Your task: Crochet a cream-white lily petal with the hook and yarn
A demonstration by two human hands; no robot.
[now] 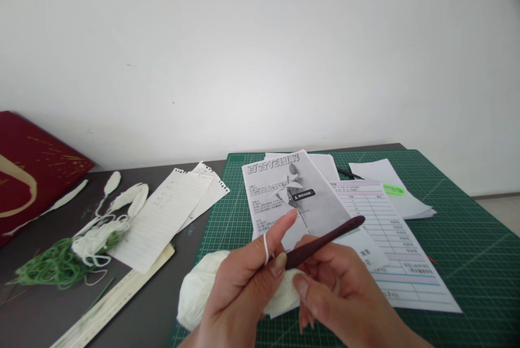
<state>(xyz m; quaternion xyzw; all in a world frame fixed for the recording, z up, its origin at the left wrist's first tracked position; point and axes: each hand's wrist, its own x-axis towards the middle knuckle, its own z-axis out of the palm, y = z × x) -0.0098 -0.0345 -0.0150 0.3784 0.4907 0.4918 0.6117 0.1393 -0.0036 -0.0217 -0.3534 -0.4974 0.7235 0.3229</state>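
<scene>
While yarn (266,248) wraps its forefinger, left hand (244,286) pinches it | right hand (343,291) clasps hook (325,241)

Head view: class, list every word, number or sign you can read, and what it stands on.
"百合花图解": heading of the grey printed sheet on the green cutting mat.
That sheet's small print and dark label: too small.
White ruled table form: blurred.
Lined handwritten note pages: too faint.
Dark brown crochet hook: no marking seen.

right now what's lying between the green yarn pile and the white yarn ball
Head view: a long pale ruler lies slantwise on the dark table between green yarn pile and white yarn ball.
</scene>
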